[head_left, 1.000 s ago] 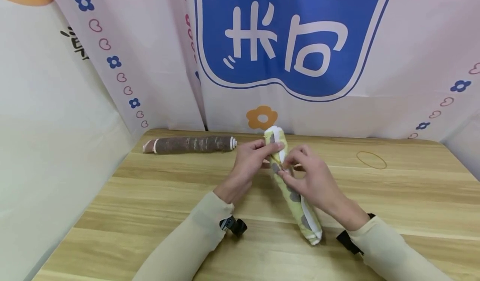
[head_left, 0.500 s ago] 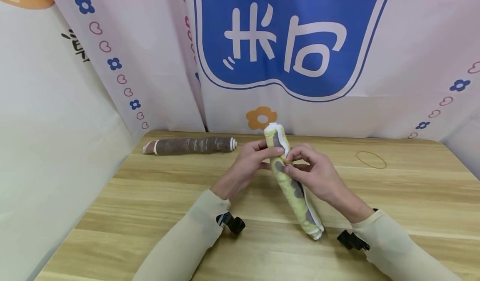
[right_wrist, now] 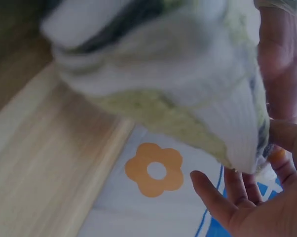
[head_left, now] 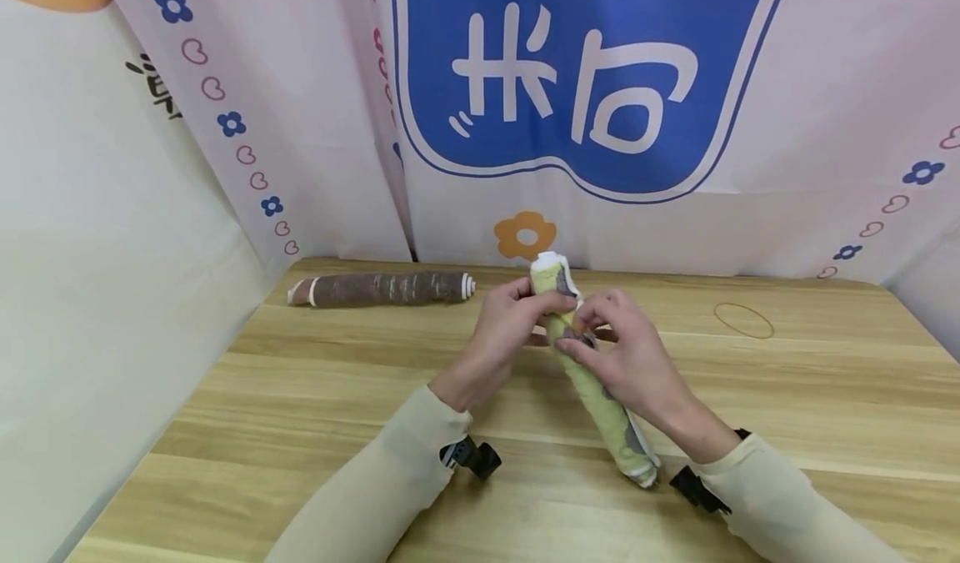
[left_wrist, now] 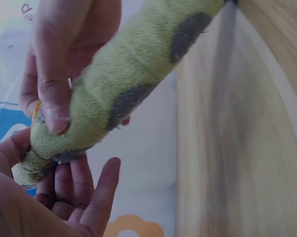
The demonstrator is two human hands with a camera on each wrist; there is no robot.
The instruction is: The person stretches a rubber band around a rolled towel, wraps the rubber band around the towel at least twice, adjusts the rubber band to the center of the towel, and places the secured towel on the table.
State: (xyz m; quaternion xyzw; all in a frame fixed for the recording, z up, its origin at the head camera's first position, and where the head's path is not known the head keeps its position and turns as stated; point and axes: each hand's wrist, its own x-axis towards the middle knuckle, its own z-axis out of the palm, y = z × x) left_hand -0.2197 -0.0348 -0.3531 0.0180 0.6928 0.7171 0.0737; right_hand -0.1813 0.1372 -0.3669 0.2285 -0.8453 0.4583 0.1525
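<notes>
A rolled towel [head_left: 600, 404], yellow-green with grey spots, slants across the middle of the head view. My left hand [head_left: 510, 325] grips it near its far end, thumb on top and fingers around beneath. Just below that, my right hand [head_left: 633, 350] pinches at the roll with thumb and index finger. In the left wrist view, a thin orange-yellow rubber band [left_wrist: 35, 112] shows by the right thumb, at a narrowed part of the towel. Most of the band is hidden by fingers and cloth. The towel's white underside and layered edges fill much of the right wrist view.
A brown rolled towel [head_left: 382, 289] lies at the back left of the wooden table [head_left: 337, 379]. One loose rubber band [head_left: 742, 319] lies at the back right. Behind the table hangs a printed white and blue backdrop [head_left: 450, 204].
The towel has turned about its length, so its white edge now lies along the right side and shows less. Its near end has shifted slightly right. Both hands stay near its far end.
</notes>
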